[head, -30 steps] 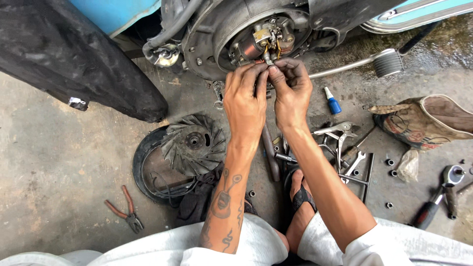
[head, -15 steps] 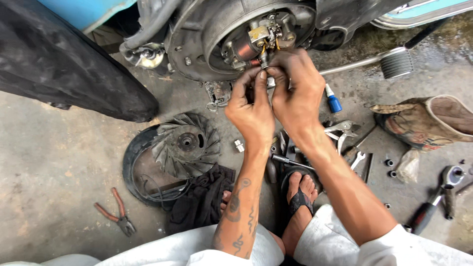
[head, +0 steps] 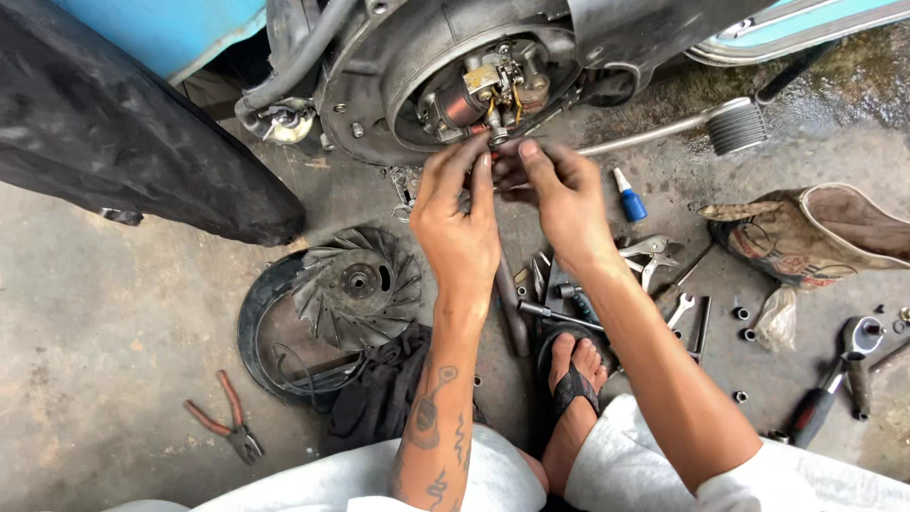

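Your left hand (head: 462,223) and right hand (head: 559,194) pinch together on small part (head: 495,152), just below coil (head: 464,106) in engine opening. Likely light, fiddly, delicate: grip by fingertips only.

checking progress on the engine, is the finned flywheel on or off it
Off. The finned flywheel lies flat on the concrete floor, and the engine's stator coils sit exposed.

Two hands (head: 460,228) (head: 559,194), one finned flywheel (head: 355,284), one red-handled pliers (head: 223,417), one ratchet (head: 839,374), one blue-capped bottle (head: 628,196)
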